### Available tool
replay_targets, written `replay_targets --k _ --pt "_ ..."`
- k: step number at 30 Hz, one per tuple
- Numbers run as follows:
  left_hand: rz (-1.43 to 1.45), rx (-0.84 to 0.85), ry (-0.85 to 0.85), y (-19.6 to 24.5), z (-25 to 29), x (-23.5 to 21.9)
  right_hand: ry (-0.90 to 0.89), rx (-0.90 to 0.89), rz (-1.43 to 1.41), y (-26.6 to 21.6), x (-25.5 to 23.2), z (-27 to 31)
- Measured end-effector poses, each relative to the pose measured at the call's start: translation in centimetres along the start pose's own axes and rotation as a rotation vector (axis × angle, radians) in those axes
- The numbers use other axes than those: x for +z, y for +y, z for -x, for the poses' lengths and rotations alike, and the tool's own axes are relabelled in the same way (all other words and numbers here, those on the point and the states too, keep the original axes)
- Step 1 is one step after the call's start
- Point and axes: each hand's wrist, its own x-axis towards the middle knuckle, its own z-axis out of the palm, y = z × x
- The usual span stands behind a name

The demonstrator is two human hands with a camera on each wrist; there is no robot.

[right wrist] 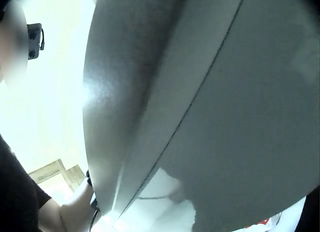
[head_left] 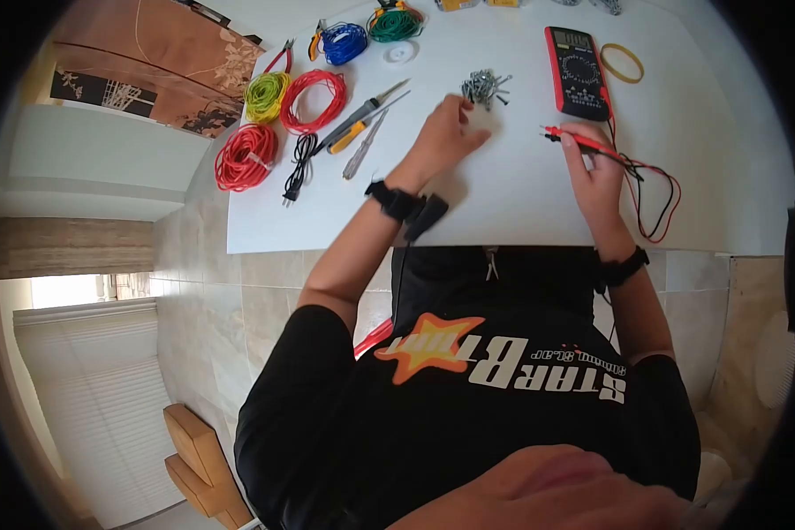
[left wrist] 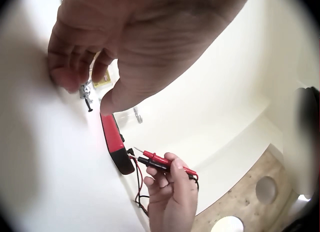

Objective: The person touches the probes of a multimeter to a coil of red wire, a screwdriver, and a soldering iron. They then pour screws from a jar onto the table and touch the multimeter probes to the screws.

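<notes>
Two test probes, one red and one black (head_left: 583, 141), lie together in the right hand (head_left: 599, 177), whose fingers curl round them; their tips point left. In the left wrist view the same probes (left wrist: 162, 163) are pinched by the right hand (left wrist: 174, 197). The left hand (head_left: 443, 140) is beside a small pile of screws (head_left: 483, 87), fingers bent loosely; whether a fingertip touches a screw cannot be told. From the left wrist, the left hand (left wrist: 130, 41) hangs over the screws (left wrist: 85, 91). A red and black multimeter (head_left: 579, 75) lies beyond the right hand.
Wire coils (head_left: 314, 102), a soldering iron (head_left: 362, 115), a yellow-handled screwdriver (head_left: 348, 137), another screwdriver (head_left: 365, 146) and a black plug cord (head_left: 299, 170) lie at the left. A yellow ring (head_left: 623, 64) is beside the multimeter. Probe leads (head_left: 676, 190) loop at the right.
</notes>
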Motion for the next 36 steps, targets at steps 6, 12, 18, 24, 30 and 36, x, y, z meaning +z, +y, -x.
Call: replay_targets --k 6,12,18,24,30,36 --pt "-0.215 0.122 0.110 -0.1 -3.8 -0.2 -0.005 -0.037 0.074 0.5 0.3 0.0" --pt "-0.304 0.048 0.020 -0.5 -5.7 0.3 -0.011 -0.007 0.106 1.2 0.4 -0.1" --pt "-0.334 0.090 0.004 -1.4 -5.1 0.5 -0.021 0.032 0.087 1.6 0.6 0.2" --pt "-0.412 0.114 0.073 -0.8 -4.1 0.7 -0.035 -0.015 0.068 1.1 0.8 0.2" --pt "-0.437 0.060 -0.002 0.1 -2.8 1.3 -0.014 -0.017 0.031 0.3 0.8 0.5" --pt "-0.349 0.056 0.046 -0.6 -2.5 1.0 0.002 0.050 -0.030 -0.6 0.8 0.6"
